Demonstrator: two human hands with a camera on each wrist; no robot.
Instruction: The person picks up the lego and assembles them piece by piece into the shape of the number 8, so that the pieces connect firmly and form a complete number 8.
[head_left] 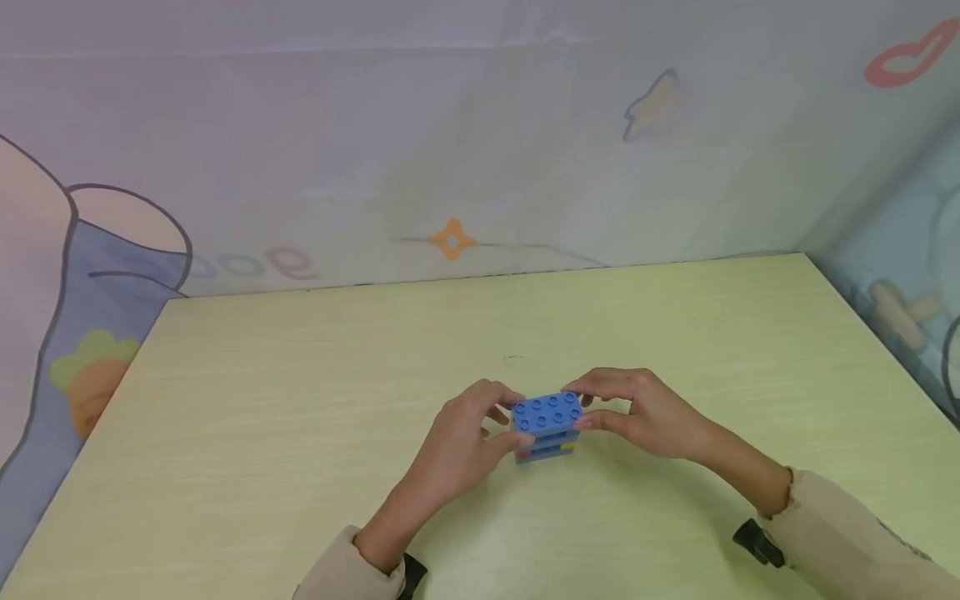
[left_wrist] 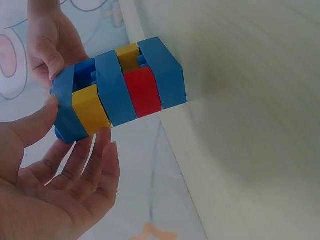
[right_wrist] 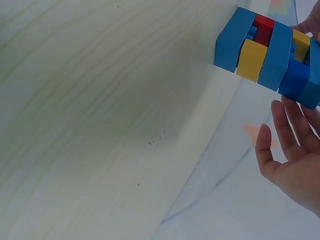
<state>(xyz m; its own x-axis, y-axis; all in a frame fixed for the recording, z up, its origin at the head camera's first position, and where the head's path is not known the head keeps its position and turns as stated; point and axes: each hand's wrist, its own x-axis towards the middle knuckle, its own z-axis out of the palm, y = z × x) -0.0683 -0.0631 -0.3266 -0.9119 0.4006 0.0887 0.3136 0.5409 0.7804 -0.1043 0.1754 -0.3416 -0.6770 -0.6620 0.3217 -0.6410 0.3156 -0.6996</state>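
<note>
A small tower of toy building bricks (head_left: 546, 421) stands upright on the table between both hands. Long blue bricks form its bottom, middle and top layers. Between the lower two sit a red brick (left_wrist: 143, 91) and a yellow brick (right_wrist: 251, 60); the upper gap holds another yellow brick (left_wrist: 91, 110) and a short blue brick (right_wrist: 294, 80). My left hand (head_left: 467, 437) pinches the left end of the studded top brick (head_left: 547, 411) between thumb and fingers. At its right end, my right hand (head_left: 651, 414) holds the same brick with thumb and fingertips.
The pale wood-grain table (head_left: 300, 433) extends around the tower. A printed cloth backdrop (head_left: 450, 125) rises behind its far edge, and another printed panel (head_left: 900, 250) borders the right side. Small dark specks (right_wrist: 151, 143) mark the tabletop.
</note>
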